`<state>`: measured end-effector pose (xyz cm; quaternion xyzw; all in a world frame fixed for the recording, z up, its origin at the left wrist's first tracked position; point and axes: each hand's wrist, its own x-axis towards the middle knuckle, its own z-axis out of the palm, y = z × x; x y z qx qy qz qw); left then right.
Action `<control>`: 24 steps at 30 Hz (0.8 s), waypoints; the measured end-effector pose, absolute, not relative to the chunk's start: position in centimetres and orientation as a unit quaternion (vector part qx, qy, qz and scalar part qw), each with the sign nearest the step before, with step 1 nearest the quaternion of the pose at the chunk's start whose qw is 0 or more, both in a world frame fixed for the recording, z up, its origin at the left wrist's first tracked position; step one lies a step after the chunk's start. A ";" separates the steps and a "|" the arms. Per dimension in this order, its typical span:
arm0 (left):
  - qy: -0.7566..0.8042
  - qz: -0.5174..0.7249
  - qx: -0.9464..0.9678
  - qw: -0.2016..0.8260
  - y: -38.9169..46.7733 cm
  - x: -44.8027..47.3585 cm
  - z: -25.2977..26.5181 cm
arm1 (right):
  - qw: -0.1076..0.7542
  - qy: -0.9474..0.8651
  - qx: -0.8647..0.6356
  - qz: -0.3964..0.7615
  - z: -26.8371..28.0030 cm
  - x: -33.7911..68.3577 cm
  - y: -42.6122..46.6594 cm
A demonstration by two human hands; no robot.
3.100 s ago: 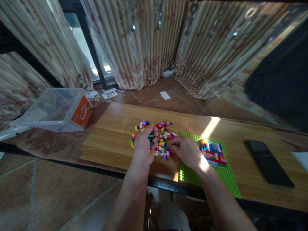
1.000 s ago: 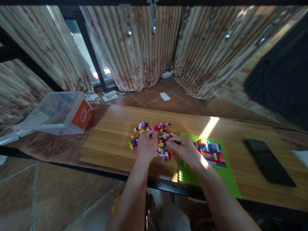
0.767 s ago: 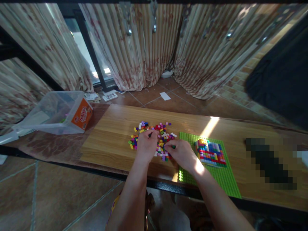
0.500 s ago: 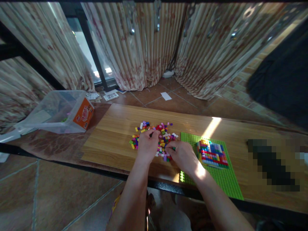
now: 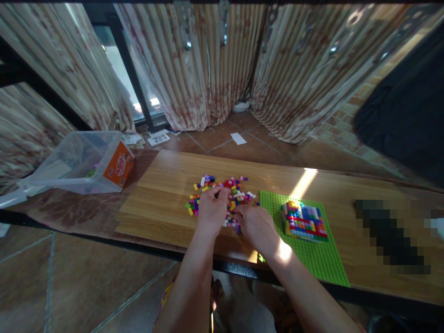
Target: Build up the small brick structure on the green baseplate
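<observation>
Low over bricks (image 5: 239,196), left hand (image 5: 212,208) curled, right hand (image 5: 255,224) fingers-down (cannot tell if either pinches any), green baseplate (image 5: 314,260) alongside.

the wooden board (image 5: 156,199) leaves room leftward; the brick build (image 5: 305,222) blocks rightward.

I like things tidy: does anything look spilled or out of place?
White paper lies alone on the floor beyond the table, as if dropped. Loose bricks are scattered about the table. A dark shape at right is just blurry squares.
</observation>
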<state>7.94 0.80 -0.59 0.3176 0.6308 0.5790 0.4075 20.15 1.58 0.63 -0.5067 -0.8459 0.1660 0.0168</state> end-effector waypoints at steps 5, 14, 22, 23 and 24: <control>0.607 0.605 0.230 0.462 0.6 8.3 0.8 | 0.051 -0.838 -0.503 0.204 0.1 20.6 2.1; 0.450 0.652 -0.009 0.610 0.6 10.2 1.7 | 0.369 -0.410 -0.413 0.725 2.2 22.4 4.0; 0.308 0.712 -0.109 0.622 1.2 12.6 1.4 | 0.466 -0.310 -0.292 0.776 2.3 21.2 3.9; 0.294 0.717 -0.109 0.623 1.2 12.8 1.4 | 0.480 -0.322 -0.290 0.763 2.4 20.8 3.7; 0.282 0.719 -0.109 0.626 1.2 12.9 1.5 | 0.495 -0.334 -0.290 0.748 2.5 20.5 3.4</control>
